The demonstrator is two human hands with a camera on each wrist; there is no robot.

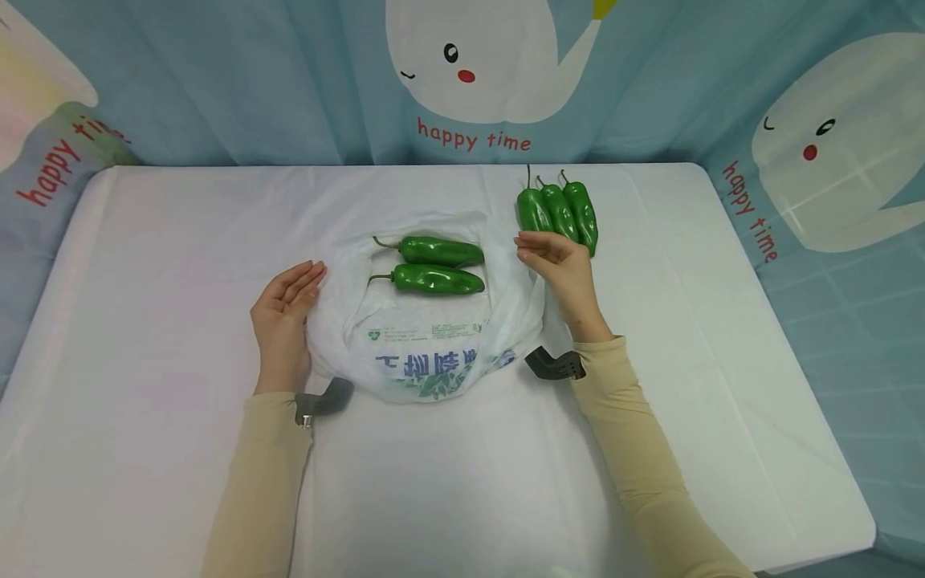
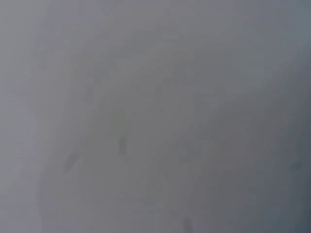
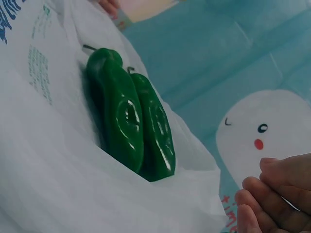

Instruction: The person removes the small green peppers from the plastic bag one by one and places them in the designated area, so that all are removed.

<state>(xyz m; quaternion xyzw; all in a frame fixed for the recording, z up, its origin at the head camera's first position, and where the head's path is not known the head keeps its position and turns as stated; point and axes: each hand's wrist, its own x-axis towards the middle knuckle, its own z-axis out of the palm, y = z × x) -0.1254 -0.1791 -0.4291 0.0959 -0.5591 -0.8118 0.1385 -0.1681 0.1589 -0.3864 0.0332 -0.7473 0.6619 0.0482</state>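
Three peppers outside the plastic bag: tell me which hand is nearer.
Right. The right hand overlaps the near ends of the three peppers in the head view; the left hand is farther off, at the left side of the plastic bag.

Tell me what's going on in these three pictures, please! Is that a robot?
No robot here: these are a person's own left hand and right hand. The big picture comes from a camera on the person's head, looking down at the table. The blurry grey one is from the left wrist; I can't make anything out in it. The last one is from the right wrist, so it shows that hand's fingers up close, with a curtain behind.

On the table lies a white bag with two green peppers in it. Three more peppers lie side by side near the far edge. The hands are at either side of the bag, and neither seems to grip anything.
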